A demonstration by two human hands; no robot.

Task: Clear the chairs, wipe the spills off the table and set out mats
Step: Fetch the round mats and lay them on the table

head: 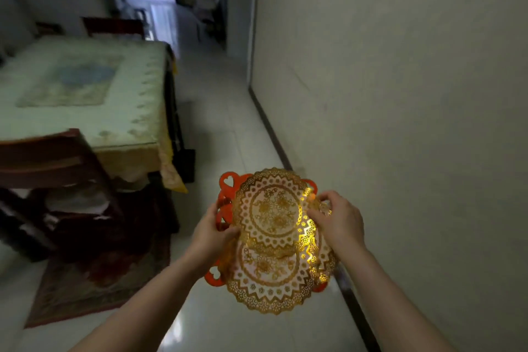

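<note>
Both your left hand (213, 233) and right hand (333, 217) pinch the gold mats (271, 240) by the rims; likely thin, floppy, light, slippery. Keep edge grips.

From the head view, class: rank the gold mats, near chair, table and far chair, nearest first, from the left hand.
1. gold mats, held in the left hand.
2. near chair, to its left.
3. table, beyond that chair.
4. far chair, behind the table.
</note>
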